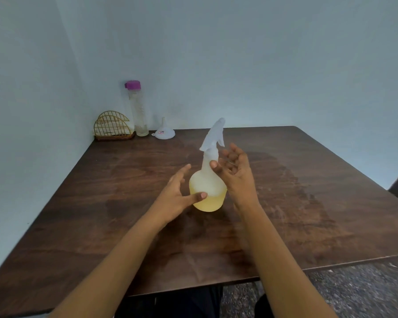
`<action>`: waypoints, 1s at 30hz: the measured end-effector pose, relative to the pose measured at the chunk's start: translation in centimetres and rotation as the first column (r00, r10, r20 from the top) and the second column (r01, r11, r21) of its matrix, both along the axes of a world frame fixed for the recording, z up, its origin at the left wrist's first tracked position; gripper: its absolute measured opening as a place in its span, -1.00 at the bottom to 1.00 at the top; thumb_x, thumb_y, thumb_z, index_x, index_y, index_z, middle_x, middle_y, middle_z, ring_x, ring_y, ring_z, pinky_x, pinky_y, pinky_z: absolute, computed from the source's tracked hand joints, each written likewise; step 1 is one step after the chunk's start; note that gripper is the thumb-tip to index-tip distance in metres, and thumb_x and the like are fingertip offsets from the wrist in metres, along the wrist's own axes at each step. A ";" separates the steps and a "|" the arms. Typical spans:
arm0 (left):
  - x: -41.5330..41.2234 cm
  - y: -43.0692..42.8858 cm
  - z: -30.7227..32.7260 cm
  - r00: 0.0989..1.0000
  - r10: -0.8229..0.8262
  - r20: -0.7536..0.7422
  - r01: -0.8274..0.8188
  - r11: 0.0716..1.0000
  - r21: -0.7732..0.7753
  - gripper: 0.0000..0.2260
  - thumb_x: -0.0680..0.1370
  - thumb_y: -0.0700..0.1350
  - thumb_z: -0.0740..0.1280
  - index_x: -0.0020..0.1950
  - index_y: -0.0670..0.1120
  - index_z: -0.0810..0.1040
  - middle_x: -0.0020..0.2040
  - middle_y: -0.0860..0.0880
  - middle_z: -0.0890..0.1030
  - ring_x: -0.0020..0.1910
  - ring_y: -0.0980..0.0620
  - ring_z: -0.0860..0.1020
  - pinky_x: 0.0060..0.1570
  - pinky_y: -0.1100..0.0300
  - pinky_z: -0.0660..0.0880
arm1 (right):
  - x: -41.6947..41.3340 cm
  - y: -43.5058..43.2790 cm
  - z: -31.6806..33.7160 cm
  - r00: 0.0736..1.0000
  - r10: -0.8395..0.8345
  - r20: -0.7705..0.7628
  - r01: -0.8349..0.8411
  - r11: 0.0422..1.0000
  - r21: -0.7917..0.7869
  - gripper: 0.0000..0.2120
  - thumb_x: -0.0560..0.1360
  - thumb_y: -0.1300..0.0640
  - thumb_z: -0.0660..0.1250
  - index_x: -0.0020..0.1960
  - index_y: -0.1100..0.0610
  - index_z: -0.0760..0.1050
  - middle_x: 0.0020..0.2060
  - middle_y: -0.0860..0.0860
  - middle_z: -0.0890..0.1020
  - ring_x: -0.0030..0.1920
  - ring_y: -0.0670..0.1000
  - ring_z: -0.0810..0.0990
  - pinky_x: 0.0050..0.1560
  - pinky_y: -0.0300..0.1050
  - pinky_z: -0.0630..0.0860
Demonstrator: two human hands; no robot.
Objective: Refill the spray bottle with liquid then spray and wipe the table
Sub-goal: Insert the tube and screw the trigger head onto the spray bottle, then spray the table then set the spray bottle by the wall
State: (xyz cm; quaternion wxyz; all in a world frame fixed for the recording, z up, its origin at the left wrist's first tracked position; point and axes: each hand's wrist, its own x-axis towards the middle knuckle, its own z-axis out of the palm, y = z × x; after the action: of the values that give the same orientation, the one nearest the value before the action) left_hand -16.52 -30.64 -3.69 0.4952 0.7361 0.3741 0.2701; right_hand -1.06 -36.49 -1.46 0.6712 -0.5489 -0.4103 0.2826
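Observation:
A frosted white spray bottle [208, 184] stands upright in the middle of the dark wooden table [124, 226], with yellow liquid filling its lower part and its trigger head on top. My left hand [178, 193] is spread beside the bottle's left flank, the thumb tip touching its belly. My right hand [236, 171] is spread at the bottle's right side near the neck, fingers relaxed, thumb tip against the neck. Neither hand grips the bottle.
At the far left corner stand a tall clear bottle with a purple cap [138, 109], a white funnel [164, 133] turned upside down, and a gold wire holder with cloth [113, 127]. Walls close the back and left. The table's right half looks damp.

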 end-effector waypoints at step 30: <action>-4.1 4.8 -3.4 0.623 0.488 -0.611 -0.194 0.853 0.484 -0.43 0.58 0.22 0.13 0.52 -0.02 0.22 0.52 -0.11 0.24 0.50 -0.13 0.18 0.44 -0.12 0.14 | 7.8 -2.9 5.0 0.833 0.494 0.249 -0.277 0.763 -0.584 -0.82 0.46 0.22 0.37 0.04 0.08 0.61 0.00 0.12 0.63 -0.26 0.13 0.56 -0.27 -0.08 0.54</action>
State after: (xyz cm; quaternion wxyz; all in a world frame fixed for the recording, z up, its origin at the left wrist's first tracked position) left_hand -20.65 -25.82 -7.11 0.0990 0.7746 0.6133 0.1186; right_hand 6.71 -39.40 3.58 0.3255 -0.6568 -0.5476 0.4035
